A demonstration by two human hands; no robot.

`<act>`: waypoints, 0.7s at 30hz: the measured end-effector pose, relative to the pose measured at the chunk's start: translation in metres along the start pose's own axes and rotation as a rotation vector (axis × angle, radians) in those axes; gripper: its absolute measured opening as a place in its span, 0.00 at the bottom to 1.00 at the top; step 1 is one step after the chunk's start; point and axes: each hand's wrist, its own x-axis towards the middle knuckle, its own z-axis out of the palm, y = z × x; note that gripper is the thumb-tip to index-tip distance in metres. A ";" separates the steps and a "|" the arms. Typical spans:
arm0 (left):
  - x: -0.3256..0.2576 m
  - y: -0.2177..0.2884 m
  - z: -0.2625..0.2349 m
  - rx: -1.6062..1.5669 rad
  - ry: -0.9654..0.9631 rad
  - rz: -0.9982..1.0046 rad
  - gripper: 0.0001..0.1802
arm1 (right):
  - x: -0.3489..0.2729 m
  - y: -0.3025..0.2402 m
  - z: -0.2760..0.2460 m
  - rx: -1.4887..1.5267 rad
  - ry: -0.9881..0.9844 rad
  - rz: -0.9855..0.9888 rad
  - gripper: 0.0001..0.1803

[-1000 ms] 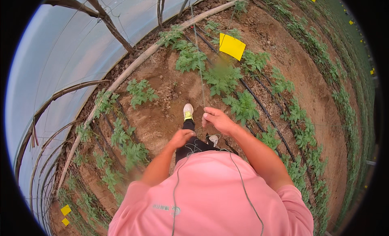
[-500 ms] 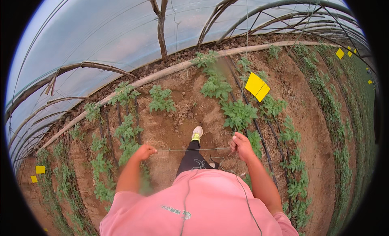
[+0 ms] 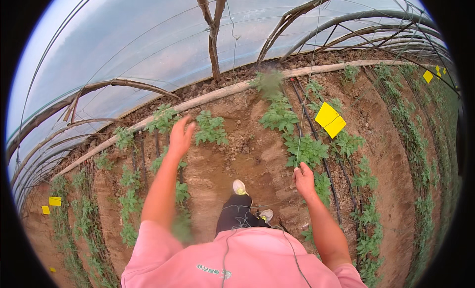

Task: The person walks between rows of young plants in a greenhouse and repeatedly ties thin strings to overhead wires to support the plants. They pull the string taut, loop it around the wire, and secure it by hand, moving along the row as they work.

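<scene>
My left hand is raised at the left with its fingers apart and nothing in them, over a row of leafy green plants. On the other side, my right hand pinches a thin string that runs taut up toward the roof. Close behind that hand grows a bushy green plant. Two yellow cards hang beside the string. More loose cord lies tangled at my waist, with strands over my pink shirt.
Black drip hoses run along the planted rows. A long pale pole crosses the far end, before plastic sheeting on bent wooden ribs. A forked wooden post stands there. My shoes are on bare soil between rows.
My left hand has opened, let go of the string stretched between my hands, and swung up and away. The right hand keeps its pinch. My second shoe now shows.
</scene>
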 end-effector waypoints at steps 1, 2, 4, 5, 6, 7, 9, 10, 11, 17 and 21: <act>0.040 0.023 -0.001 -0.009 0.036 0.050 0.26 | 0.005 0.002 0.005 -0.030 0.033 -0.019 0.07; 0.078 0.035 -0.001 -0.100 0.136 0.158 0.26 | 0.010 0.005 0.012 -0.057 0.055 -0.038 0.06; 0.146 0.078 -0.004 -0.054 0.194 0.191 0.26 | 0.014 0.010 0.017 -0.097 0.036 -0.001 0.06; 0.182 0.086 0.000 -0.036 0.279 0.280 0.26 | 0.018 0.020 0.020 -0.088 0.049 -0.019 0.06; 0.215 0.088 0.007 -0.021 0.360 0.363 0.27 | 0.018 0.032 0.023 -0.085 0.059 -0.031 0.06; 0.244 0.092 0.012 0.001 0.404 0.365 0.27 | 0.019 0.045 0.027 -0.084 0.070 -0.040 0.06; 0.305 0.085 0.025 0.049 0.485 0.371 0.31 | 0.014 0.035 0.039 -0.055 0.069 0.031 0.07; 0.334 0.074 0.027 0.074 0.516 0.378 0.33 | 0.012 0.031 0.046 -0.070 0.092 0.063 0.12; 0.358 0.066 0.030 0.068 0.513 0.309 0.33 | 0.009 0.032 0.052 -0.086 0.120 0.101 0.18; 0.412 0.039 0.052 -0.030 0.307 0.239 0.21 | 0.013 0.035 0.060 0.039 0.143 0.130 0.06; 0.392 0.008 0.051 0.188 0.068 0.636 0.14 | 0.031 0.022 0.064 0.010 0.140 0.224 0.06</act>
